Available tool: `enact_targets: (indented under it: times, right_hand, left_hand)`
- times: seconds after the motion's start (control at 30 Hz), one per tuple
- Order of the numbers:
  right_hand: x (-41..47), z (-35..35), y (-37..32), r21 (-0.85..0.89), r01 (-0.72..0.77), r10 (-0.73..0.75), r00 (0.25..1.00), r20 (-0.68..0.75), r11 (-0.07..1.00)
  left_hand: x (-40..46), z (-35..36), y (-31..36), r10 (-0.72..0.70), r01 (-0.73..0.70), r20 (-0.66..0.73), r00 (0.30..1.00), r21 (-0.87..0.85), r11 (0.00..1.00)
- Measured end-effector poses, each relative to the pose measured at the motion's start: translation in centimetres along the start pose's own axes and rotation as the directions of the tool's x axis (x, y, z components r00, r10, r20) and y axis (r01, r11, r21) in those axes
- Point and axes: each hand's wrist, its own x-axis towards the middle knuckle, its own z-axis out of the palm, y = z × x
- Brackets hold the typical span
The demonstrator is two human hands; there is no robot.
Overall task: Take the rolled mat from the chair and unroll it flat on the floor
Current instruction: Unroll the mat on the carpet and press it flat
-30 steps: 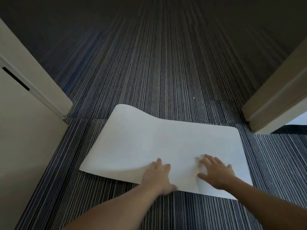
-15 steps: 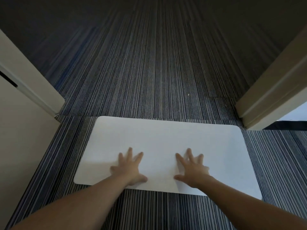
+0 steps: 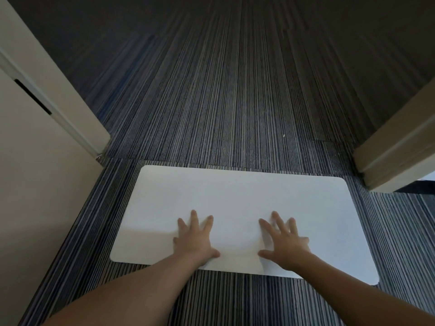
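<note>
The white mat (image 3: 240,203) lies unrolled and flat on the striped carpet, its long side running left to right in front of me. My left hand (image 3: 194,238) rests palm down on the mat's near middle, fingers spread. My right hand (image 3: 283,241) presses flat beside it, a little to the right, fingers also spread. Neither hand grips anything. No chair is in view.
A beige door or panel (image 3: 35,161) stands close on the left, its corner near the mat's far left. A beige door frame (image 3: 397,158) juts in at the right. Dark striped carpet (image 3: 223,102) stretches ahead beyond the mat.
The mat's raised far left corner has settled flat. Both hands slid left towards the mat's middle and spread their fingers; since half a second ago they have barely moved.
</note>
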Motion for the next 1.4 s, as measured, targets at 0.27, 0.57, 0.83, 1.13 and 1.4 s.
enact_targets:
  times: [0.27, 0.57, 0.83, 1.13, 1.4]
  right_hand:
    - [-0.4, 1.0, -0.4, -0.018, -0.013, 0.013, 0.999, -0.036, 1.000]
    - [-0.5, 1.3, -1.3, -0.038, -0.038, 0.037, 0.999, -0.014, 0.999]
    - [-0.4, 0.9, -1.3, -0.009, -0.032, 0.032, 0.999, -0.005, 0.999]
    - [-0.5, 0.5, -1.3, -0.003, -0.022, 0.022, 1.000, -0.005, 1.000]
    - [2.3, -3.5, -4.9, -0.019, 0.140, -0.141, 0.977, -0.159, 0.990]
  left_hand:
    - [0.3, 0.1, 0.2, -0.022, 0.022, 0.022, 1.000, 0.022, 1.000]
    - [0.9, -0.2, -0.5, 0.016, -0.017, 0.018, 1.000, 0.061, 0.998]
    - [0.6, -0.2, -0.4, 0.026, -0.025, -0.028, 0.999, 0.030, 0.999]
    - [0.5, -0.1, -0.2, 0.007, -0.007, -0.012, 1.000, 0.006, 1.000]
    - [3.1, -5.2, -3.8, 0.189, -0.174, -0.131, 0.973, 0.120, 0.977]
